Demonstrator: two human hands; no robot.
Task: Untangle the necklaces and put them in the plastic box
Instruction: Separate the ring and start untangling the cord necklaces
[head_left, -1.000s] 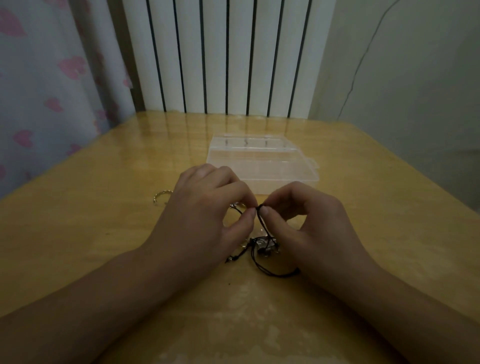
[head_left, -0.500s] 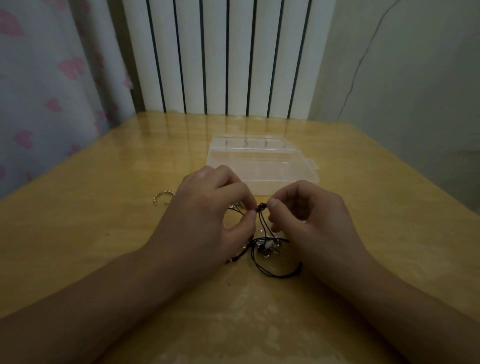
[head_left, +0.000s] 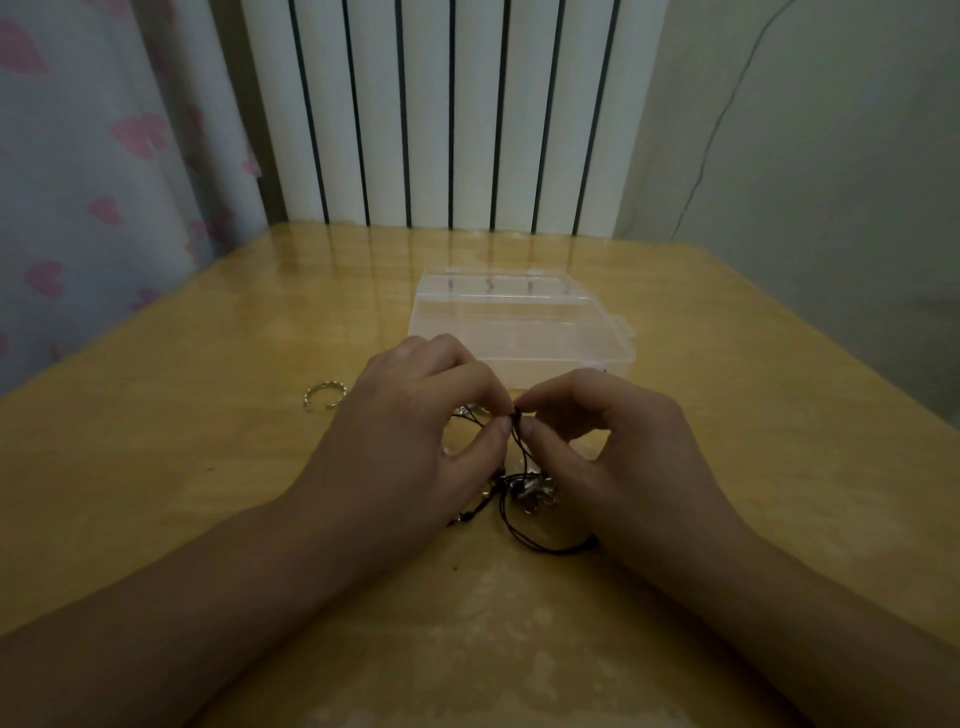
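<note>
Both hands meet at frame centre, low over the worktop (head_left: 182, 467). Left hand (head_left: 415, 426) and right hand (head_left: 613, 452) each have thumb and forefinger pinched together on the same black cord, at a small knot or bead (head_left: 516, 413) between the fingertips. Other fingers curled in, holding nothing else as far as visible.

Necklaces (head_left: 519, 488): dark cord tangle plus some metal pendant bits, lying on the worktop just below the pinch, between the two hands. One loop of cord runs out toward the lower right, under the right wrist. Cords still cross each other at the pendant cluster; can't tell how many necklaces there are, too dim and small.

Box (head_left: 519, 332): clear plastic, lid open, sits just beyond the hands in the upper centre of the frame. It looks empty; no cord or metal seen through the walls, though glare makes that uncertain.

Progress, as a judgement: early-to-middle. Untangling in hand, nothing separated out yet, nothing placed in the box. Left to do: free the knot, pull each necklace clear, move them into the box.

Also there: a small open metal ring (head_left: 324, 393) on the worktop, left of the left hand, apart from the tangle. Radiator at top centre, heart-print curtain at upper left.

Writing: none readable. No brand or label seen on box or jewellery.
</note>
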